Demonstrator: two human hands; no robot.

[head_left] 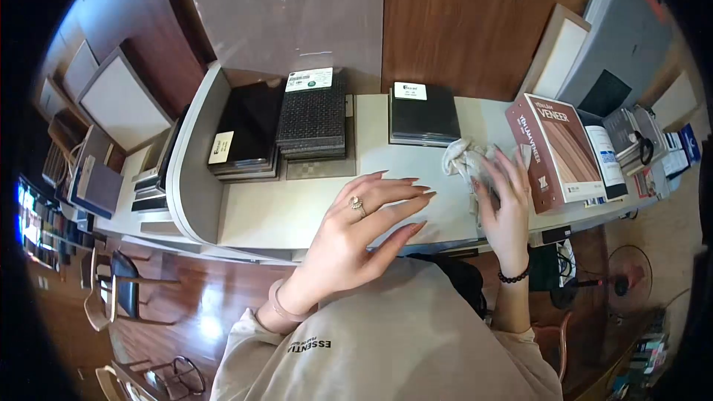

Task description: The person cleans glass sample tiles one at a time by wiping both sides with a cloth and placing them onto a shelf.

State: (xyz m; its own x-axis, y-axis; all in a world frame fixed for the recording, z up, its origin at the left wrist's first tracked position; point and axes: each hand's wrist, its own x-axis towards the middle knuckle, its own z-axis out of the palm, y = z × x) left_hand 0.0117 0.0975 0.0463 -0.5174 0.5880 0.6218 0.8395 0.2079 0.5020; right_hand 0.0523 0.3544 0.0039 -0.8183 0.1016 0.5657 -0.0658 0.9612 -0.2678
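Observation:
My left hand (353, 234) is raised over the front of the white shelf counter (267, 212), its fingers stretched out and holding nothing. My right hand (507, 215) is to the right with its fingers apart, in front of a crumpled white cloth (459, 157). Whether its fingertips touch the cloth I cannot tell. Behind my hands lies a stack of dark sample panels (425, 119) with a white label on top. Farther left are a stack of glossy black panels (251, 122) and a taller stack of dark speckled panels (312, 119).
A "Yên Lâm Veneer" binder (570, 152) stands to the right of the cloth, near several stacked items (639, 141). The curved white divider (194, 163) bounds the counter's left side. Chairs (126, 282) stand on the floor at left, and a fan (627, 278) at lower right.

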